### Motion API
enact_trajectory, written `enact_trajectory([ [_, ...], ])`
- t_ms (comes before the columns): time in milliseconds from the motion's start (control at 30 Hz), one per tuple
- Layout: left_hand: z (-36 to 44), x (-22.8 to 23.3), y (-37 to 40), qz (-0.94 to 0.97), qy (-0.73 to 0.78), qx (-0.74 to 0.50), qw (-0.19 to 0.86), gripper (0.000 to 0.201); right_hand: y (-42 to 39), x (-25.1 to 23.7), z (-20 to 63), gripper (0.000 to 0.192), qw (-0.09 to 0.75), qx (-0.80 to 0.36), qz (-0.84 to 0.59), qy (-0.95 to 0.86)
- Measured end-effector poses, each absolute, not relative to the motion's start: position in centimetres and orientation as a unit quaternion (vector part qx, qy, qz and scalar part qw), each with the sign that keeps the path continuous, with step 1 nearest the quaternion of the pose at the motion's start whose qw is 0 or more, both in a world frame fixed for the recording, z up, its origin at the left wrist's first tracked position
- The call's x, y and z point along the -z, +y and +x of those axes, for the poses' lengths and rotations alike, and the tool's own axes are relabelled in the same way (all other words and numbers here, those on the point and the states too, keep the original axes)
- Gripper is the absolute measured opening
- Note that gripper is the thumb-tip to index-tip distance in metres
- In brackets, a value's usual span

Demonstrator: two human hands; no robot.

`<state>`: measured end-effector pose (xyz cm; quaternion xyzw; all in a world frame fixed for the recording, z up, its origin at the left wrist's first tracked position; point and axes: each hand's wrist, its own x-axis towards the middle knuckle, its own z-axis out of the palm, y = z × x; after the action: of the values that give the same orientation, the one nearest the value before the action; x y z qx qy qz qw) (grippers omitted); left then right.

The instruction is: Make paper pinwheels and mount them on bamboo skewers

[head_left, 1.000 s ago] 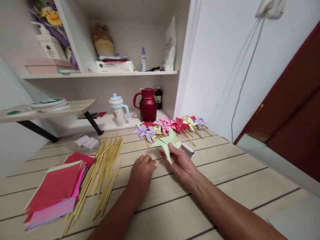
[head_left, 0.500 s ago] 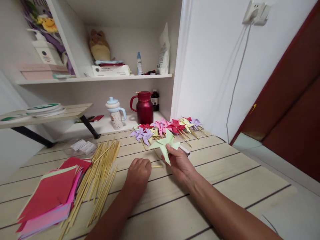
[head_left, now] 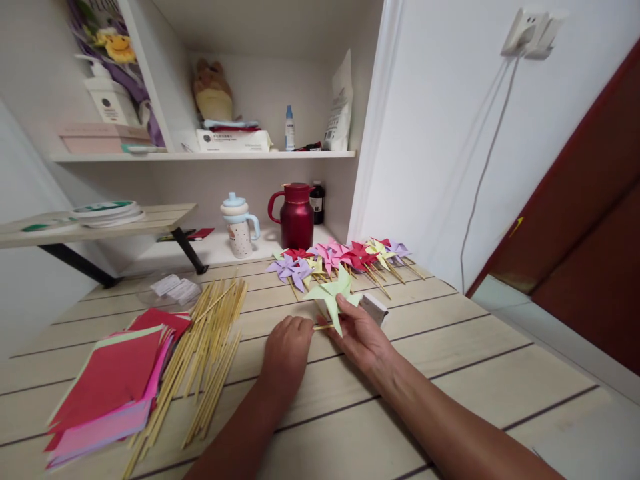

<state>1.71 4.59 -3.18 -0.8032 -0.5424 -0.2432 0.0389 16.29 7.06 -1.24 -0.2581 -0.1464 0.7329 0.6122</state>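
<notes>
My right hand point(head_left: 361, 331) pinches a pale green paper pinwheel point(head_left: 330, 295) between thumb and fingers, its blades facing up and left. Just left of it, my left hand point(head_left: 289, 343) is closed around a thin wooden stick point(head_left: 323, 327). The stick's end points right, toward the underside of the pinwheel; whether the two touch is hidden. Beyond my hands lies a row of finished pinwheels on sticks, among them a pink pinwheel point(head_left: 331, 253) and a purple pinwheel point(head_left: 290, 267). A small white box point(head_left: 374, 308) sits behind my right hand.
Loose wooden sticks point(head_left: 210, 353) lie to the left, beside stacked coloured paper squares point(head_left: 107, 380). A clear tray with white packets point(head_left: 175, 289) is behind them. A tumbler point(head_left: 241, 233) and a red jug point(head_left: 297, 217) stand at the back, below a shelf point(head_left: 210, 157).
The stick in my left hand has come closer to the pinwheel, with less of it showing between my hands. The whole view has shifted slightly, and more of the white box shows.
</notes>
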Motion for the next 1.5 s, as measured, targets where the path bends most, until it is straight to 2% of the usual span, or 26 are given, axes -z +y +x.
enact_trajectory([
  [200,1.6,3.4,4.7,-0.781,-0.522,0.331,-0.088,0.021,7.0,0.8,16.2,0.018,0.618,-0.736,-0.241,-0.13],
  [300,0.9,3.4,5.0,-0.72,-0.54,0.407,-0.156,0.022,6.7,0.2,16.2,0.019,0.626,-0.725,-0.237,-0.16],
  [367,0.2,3.1,5.3,-0.654,-0.565,0.463,-0.196,0.029,6.5,-0.3,16.4,0.022,0.641,-0.699,-0.24,-0.208],
  [533,-1.3,1.3,5.2,-0.536,-0.574,0.559,-0.266,0.052,6.0,-0.6,17.3,0.026,0.653,-0.605,-0.279,-0.359],
  [600,-1.4,0.4,4.6,-0.523,-0.545,0.575,-0.314,0.05,5.5,-0.7,17.5,0.02,0.632,-0.554,-0.304,-0.449],
  [700,-1.0,-0.8,3.6,-0.496,-0.47,0.57,-0.457,0.042,4.7,-1.2,17.7,0.004,0.582,-0.439,-0.292,-0.618],
  [833,-0.3,-1.3,3.0,-0.493,-0.421,0.517,-0.559,0.048,4.0,-2.0,17.9,0.01,0.565,-0.314,-0.279,-0.71],
  [1033,-0.7,-1.3,3.1,-0.495,-0.431,0.526,-0.541,0.042,4.1,-2.1,18.4,0.013,0.594,-0.232,-0.256,-0.726],
  [1267,-0.9,-2.9,2.1,-0.509,-0.513,0.565,-0.398,0.037,3.1,-3.1,19.0,0.03,0.606,-0.121,-0.194,-0.762],
  [1500,-0.6,-2.3,1.4,-0.537,-0.505,0.555,-0.386,0.047,2.9,-3.5,19.1,0.025,0.607,-0.1,-0.193,-0.764],
])
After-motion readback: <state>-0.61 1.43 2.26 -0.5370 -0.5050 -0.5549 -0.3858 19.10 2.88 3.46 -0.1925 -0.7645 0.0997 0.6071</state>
